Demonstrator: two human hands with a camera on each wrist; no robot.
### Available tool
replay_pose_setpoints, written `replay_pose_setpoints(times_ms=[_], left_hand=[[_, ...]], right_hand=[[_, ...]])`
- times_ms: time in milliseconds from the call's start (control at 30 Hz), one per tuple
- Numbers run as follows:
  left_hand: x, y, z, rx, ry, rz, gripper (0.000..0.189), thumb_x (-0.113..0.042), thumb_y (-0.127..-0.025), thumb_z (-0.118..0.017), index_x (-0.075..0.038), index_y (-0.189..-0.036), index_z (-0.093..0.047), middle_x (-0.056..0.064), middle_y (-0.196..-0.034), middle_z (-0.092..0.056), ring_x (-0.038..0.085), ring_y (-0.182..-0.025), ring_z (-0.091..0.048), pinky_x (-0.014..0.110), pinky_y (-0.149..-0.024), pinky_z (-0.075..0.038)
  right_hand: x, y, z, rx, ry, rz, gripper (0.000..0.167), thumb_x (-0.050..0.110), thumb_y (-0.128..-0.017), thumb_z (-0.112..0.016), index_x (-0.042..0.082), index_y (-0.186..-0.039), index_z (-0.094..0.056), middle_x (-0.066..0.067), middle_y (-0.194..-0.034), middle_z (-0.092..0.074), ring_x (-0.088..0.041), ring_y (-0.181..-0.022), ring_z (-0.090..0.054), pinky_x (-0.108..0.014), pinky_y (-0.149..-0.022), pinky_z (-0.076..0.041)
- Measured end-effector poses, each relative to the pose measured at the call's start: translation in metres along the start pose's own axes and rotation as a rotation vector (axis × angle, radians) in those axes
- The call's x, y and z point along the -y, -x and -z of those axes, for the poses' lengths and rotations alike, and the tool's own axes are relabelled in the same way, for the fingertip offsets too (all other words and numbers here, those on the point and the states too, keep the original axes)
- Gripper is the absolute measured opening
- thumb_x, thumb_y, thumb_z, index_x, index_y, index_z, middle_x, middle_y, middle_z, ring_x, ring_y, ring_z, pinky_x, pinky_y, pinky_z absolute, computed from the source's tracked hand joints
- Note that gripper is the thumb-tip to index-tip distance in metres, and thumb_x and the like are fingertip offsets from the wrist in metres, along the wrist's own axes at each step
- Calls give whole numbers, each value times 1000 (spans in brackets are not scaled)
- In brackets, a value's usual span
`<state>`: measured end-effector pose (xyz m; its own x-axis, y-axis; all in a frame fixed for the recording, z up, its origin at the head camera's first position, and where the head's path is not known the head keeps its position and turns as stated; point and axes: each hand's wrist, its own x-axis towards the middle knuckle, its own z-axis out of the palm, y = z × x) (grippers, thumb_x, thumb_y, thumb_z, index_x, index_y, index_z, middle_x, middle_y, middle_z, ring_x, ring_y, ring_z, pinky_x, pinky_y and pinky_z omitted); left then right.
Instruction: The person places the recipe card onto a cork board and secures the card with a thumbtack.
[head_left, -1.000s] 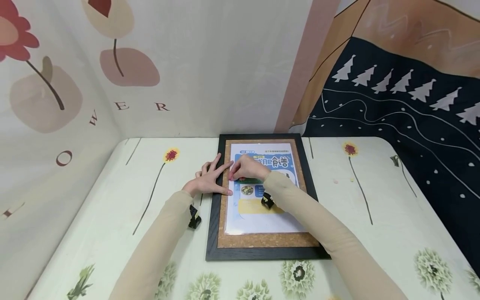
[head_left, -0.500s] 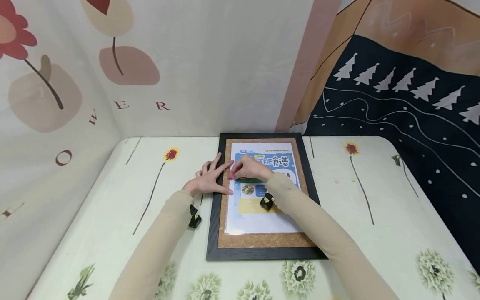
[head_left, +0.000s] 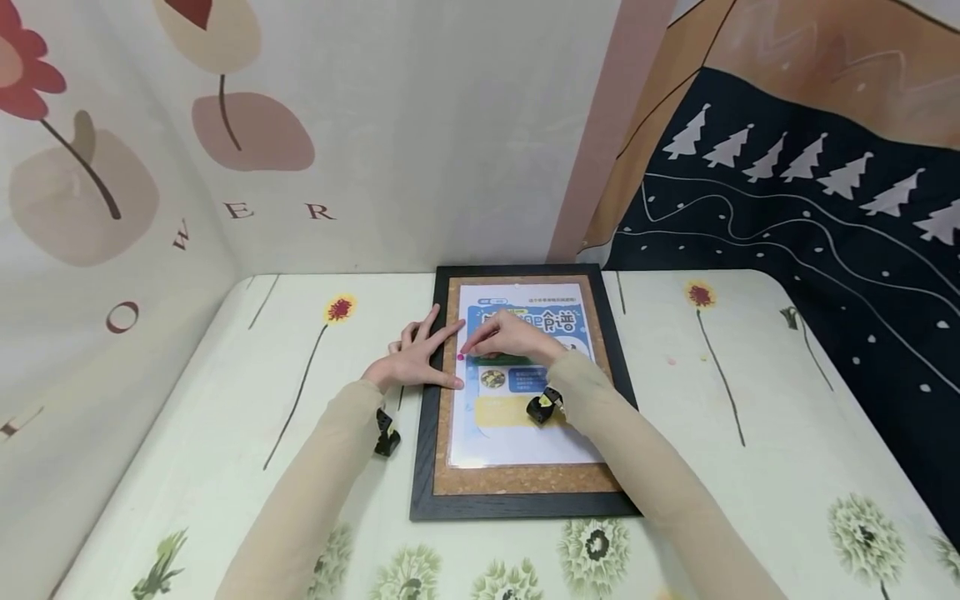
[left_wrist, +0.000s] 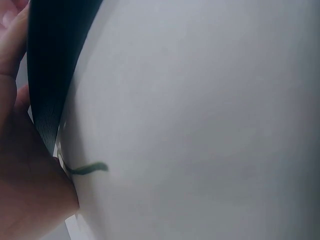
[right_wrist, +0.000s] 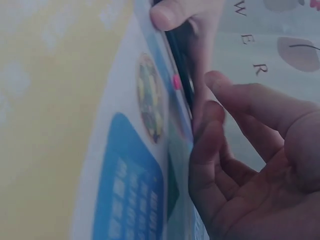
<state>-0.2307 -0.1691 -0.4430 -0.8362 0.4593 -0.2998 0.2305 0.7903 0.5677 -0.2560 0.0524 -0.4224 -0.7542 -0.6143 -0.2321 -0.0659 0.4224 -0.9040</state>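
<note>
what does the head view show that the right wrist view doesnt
Only the head view shows the whole black-framed cork board lying on the flowered table, both sleeved forearms, the left hand flat on the frame's left edge, and the patterned wall cloths.

Only the right wrist view shows the palm side of the right hand, fingers loosely bent, and a left fingertip pressing at the sheet's edge, close up.

Both show the printed sheet and the small pink pin at its left edge, beside the right fingertips.
</note>
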Motion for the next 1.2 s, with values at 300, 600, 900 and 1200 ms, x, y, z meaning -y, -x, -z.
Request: replay_pose_setpoints(times_ms=[300,600,900,1200], left_hand=[[2,-2,-1,-4,-18,0,106,-57,-75,-75,-31,-157,-12,3,-158,25,39,-139,6,57,-94,-17],[2,-2,-1,-9,7,-1,107,-57,-75,-76,-28,-157,-14,6,-158,23,41,-139,6,59,-94,-15],[2,-2,-2,-25,1,-9,107,-55,-74,-77,-28,-157,-15,6,-158,22,41,-138,4,58,-93,-16],[1,-1,-2,-22,-8,-1,106,-54,-75,-77,-30,-157,-14,5,-158,23,39,-139,5,56,-92,-18]], right_hand=[[-3,15,14,7,-40,34,19,8,-90,-66,0,-106,-74,-8,-106,-69,-23,-92,-64,-33,-81,-50],[-12,30,23,-46,-6,-11,19,8,-89,-69,2,-107,-74,-7,-107,-70,-20,-92,-64,-32,-80,-50],[-25,50,35,-87,14,-39,21,13,-90,-68,4,-109,-73,-5,-111,-68,-22,-97,-60,-33,-83,-44],[-31,62,48,-119,0,-72,24,16,-89,-70,6,-111,-73,-6,-113,-66,-24,-96,-58,-36,-83,-42]])
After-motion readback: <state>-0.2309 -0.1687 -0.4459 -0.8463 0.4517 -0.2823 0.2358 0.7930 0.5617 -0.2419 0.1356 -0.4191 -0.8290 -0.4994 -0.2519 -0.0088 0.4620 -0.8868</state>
